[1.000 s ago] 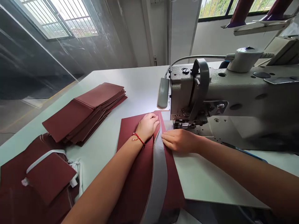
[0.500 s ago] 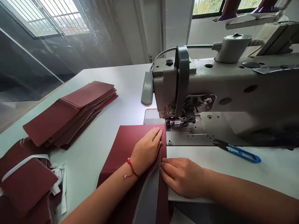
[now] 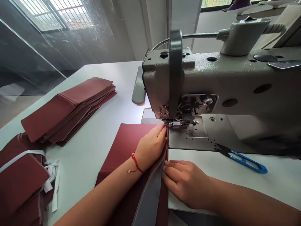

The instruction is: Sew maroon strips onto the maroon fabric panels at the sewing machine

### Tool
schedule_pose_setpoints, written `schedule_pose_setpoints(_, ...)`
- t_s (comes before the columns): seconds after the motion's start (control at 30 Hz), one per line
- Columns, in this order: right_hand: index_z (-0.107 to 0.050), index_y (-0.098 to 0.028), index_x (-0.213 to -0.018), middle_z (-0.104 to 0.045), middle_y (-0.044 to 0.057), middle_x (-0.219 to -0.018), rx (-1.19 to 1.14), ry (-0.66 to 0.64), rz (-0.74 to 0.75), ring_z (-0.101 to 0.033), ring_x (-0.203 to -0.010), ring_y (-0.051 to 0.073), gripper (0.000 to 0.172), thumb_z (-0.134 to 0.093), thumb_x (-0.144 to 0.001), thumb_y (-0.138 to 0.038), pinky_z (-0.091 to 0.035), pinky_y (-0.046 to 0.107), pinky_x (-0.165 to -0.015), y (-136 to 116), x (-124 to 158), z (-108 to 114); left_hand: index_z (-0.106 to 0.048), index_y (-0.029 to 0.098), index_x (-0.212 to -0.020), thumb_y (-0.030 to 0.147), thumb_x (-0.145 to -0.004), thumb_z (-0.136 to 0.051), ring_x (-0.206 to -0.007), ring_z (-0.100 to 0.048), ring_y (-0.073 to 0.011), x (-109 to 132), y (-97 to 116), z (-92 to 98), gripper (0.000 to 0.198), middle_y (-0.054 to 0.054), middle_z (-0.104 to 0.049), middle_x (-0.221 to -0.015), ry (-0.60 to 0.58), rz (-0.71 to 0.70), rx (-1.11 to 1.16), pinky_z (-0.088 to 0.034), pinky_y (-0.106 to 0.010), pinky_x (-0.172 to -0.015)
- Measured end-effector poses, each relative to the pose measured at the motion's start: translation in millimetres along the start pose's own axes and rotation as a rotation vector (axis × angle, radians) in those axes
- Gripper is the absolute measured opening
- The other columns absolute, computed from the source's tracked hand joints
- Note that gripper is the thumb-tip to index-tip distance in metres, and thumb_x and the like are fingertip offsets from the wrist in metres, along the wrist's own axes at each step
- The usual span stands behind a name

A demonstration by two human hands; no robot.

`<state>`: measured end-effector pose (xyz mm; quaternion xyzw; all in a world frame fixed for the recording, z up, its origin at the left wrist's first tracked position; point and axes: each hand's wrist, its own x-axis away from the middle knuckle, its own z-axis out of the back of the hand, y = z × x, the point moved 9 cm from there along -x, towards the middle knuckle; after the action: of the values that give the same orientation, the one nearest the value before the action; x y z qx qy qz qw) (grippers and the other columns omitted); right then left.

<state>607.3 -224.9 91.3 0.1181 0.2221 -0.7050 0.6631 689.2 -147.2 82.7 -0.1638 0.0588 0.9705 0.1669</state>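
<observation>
A maroon leather-like piece [image 3: 121,144] with a grey underside lies on the white table, its far right corner at the needle area of the sewing machine [image 3: 211,81]. My left hand [image 3: 151,146], with a red cord bracelet at the wrist, lies over its folded upper layer. The fingers are pressed together at the edge, their tips close to the presser foot [image 3: 167,123]. Nearer to me, my right hand [image 3: 181,180] has its fingers closed against the right edge of the same piece. Its thumb is hidden.
A stack of maroon pieces [image 3: 68,106] lies on the left of the table [image 3: 127,75]. In front of it are more maroon pieces [image 3: 21,182] tied with a white strip [image 3: 55,185]. Blue thread snips [image 3: 244,160] rest by the machine bed [image 3: 202,141], right of my hands.
The maroon piece's far right corner has moved up to the presser foot, with my left fingertips beside it. My right hand stays at the edge. The camera view has shifted slightly.
</observation>
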Motion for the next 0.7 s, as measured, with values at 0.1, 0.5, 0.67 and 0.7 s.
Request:
schedule_pose_setpoints(0.1,-0.066,-0.011,-0.080,-0.063,0.012,-0.081,-0.016,0.003,-0.003,-0.061,-0.079,0.021,0.031,-0.036,-0.087,-0.005,-0.054,0.032,-0.078,0,0,0,-0.053,0.011,-0.125,0.015,-0.096,-0.033,-0.119,-0.057,-0.0216,-4,-2,-1.7,0.035,-0.014,-0.058,-0.131,-0.032,0.039,0.017,-0.050,-0.035,-0.103)
schedule_pose_setpoints(0.5,-0.067,-0.012,-0.081,-0.064,0.012,-0.081,0.015,0.015,0.010,-0.063,-0.082,0.021,0.030,-0.037,-0.085,-0.004,-0.053,0.032,-0.085,-2,0,2,-0.059,0.012,-0.113,0.017,-0.098,-0.036,-0.111,-0.057,-0.0265,-5,5,-10.8,0.028,-0.014,-0.059,-0.122,-0.227,0.076,-0.102,-0.052,-0.049,-0.095)
schedule_pose_setpoints(0.67,-0.067,-0.011,-0.081,-0.063,0.011,-0.078,0.007,0.062,0.007,-0.063,-0.081,0.021,0.033,-0.035,-0.087,-0.002,-0.054,0.031,-0.082,-3,0,6,-0.053,0.011,-0.123,0.018,-0.098,-0.037,-0.114,-0.055,-0.0283,-4,3,-10.0,0.030,-0.015,-0.057,-0.124,-0.207,0.114,-0.092,-0.051,-0.055,-0.093)
schedule_pose_setpoints(0.7,-0.067,-0.011,-0.082,-0.063,0.011,-0.078,0.006,0.064,0.006,-0.063,-0.081,0.021,0.033,-0.035,-0.087,-0.002,-0.054,0.032,-0.082,-3,0,6,-0.052,0.011,-0.124,0.018,-0.098,-0.036,-0.113,-0.056,-0.0280,-4,2,-9.4,0.031,-0.015,-0.057,-0.125,-0.196,0.133,-0.078,-0.051,-0.055,-0.093)
